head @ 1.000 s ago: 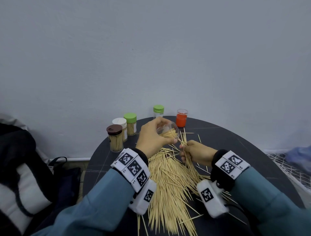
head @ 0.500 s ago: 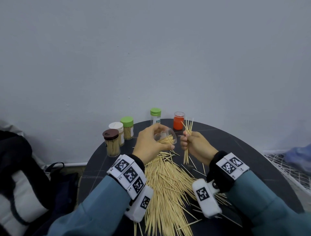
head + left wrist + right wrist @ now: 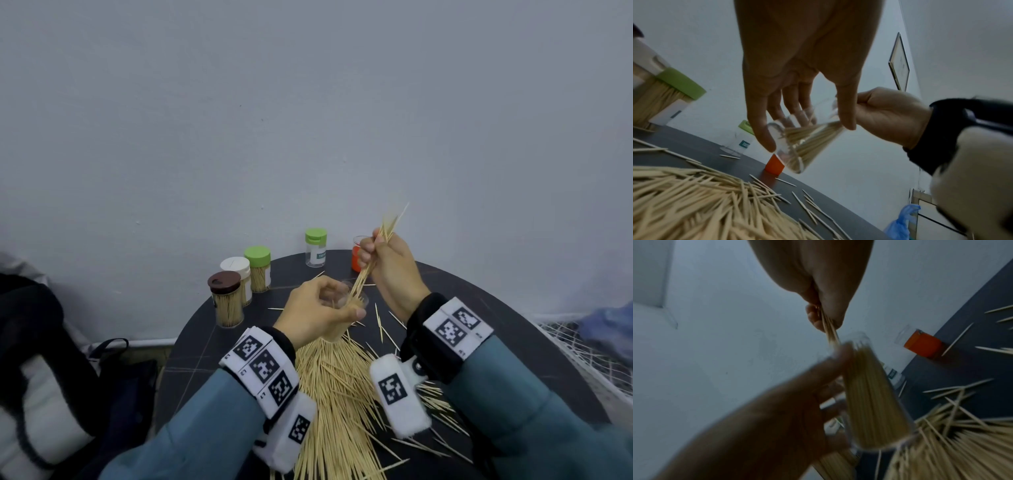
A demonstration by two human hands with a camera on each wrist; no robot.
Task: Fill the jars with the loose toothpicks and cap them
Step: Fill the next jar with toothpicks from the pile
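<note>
My left hand (image 3: 318, 311) grips a clear open jar (image 3: 797, 142) partly filled with toothpicks, tilted above the table. My right hand (image 3: 383, 260) pinches a small bundle of toothpicks (image 3: 373, 260) whose lower ends reach into the jar's mouth. In the right wrist view the jar (image 3: 873, 394) is blurred, with the bundle (image 3: 830, 331) entering its top. A big heap of loose toothpicks (image 3: 335, 404) lies on the dark round table (image 3: 513, 342) below both hands.
At the table's far side stand a brown-capped jar (image 3: 226, 298), a white-capped jar (image 3: 238, 270), a green-capped jar (image 3: 258, 269), a nearly empty green-capped jar (image 3: 315, 247) and an orange cap (image 3: 356, 257). A dark bag (image 3: 41, 370) sits left, white netting (image 3: 582, 353) right.
My right hand lifted a bundle of toothpicks off the heap, raised it and swung its lower ends into the jar. My left hand turned the jar's mouth towards the bundle.
</note>
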